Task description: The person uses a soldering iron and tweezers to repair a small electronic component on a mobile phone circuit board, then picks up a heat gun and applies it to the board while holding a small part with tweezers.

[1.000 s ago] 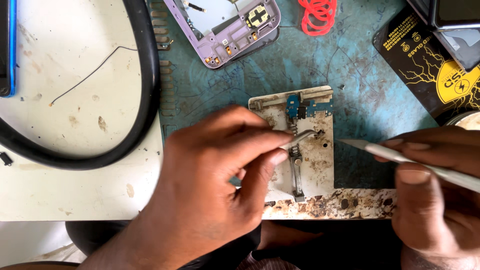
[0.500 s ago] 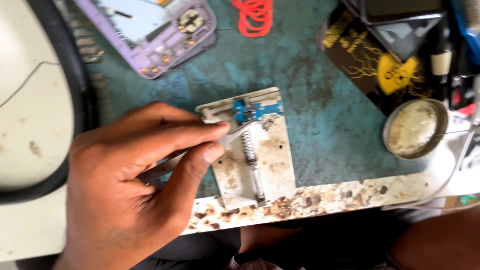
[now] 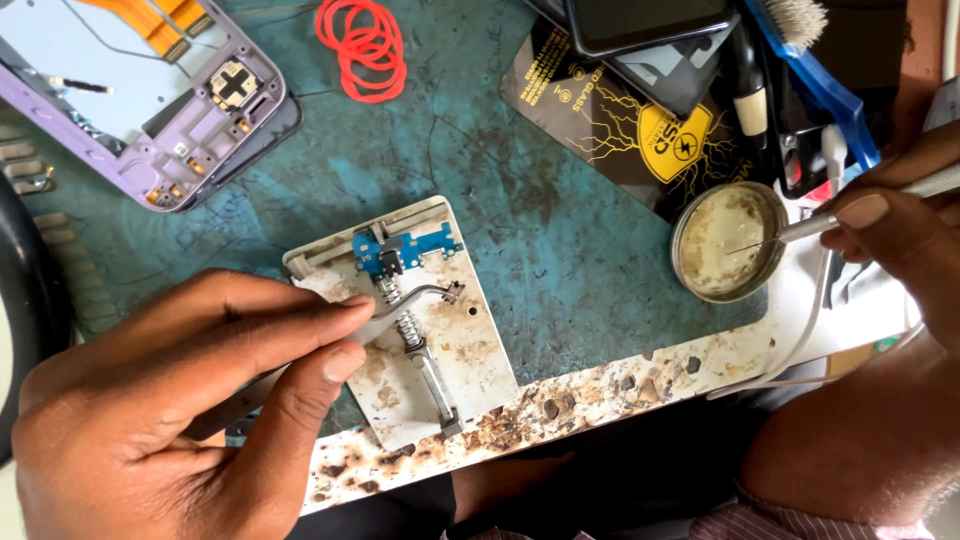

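My left hand (image 3: 190, 400) grips curved metal tweezers (image 3: 400, 305); their tip pinches a tiny part just below a small blue circuit board (image 3: 405, 248). That board is clamped at the top of a stained white holder plate (image 3: 470, 350) with a spring bar. At the right edge, my right hand (image 3: 900, 230) holds a thin metal tool (image 3: 800, 232), its fine point dipped into a round tin of pale paste (image 3: 728, 240).
A teal work mat (image 3: 560, 230) covers the bench, its front edge scorched. A purple phone frame (image 3: 150, 90) lies top left, red rubber bands (image 3: 365, 45) beside it. A black packet (image 3: 620, 120), a dark phone and a blue brush (image 3: 810, 60) crowd the top right.
My right hand left the holder plate and moved right, bringing the tool's tip into the paste tin. The left hand has kept the tweezers at the board. The view shifted right.
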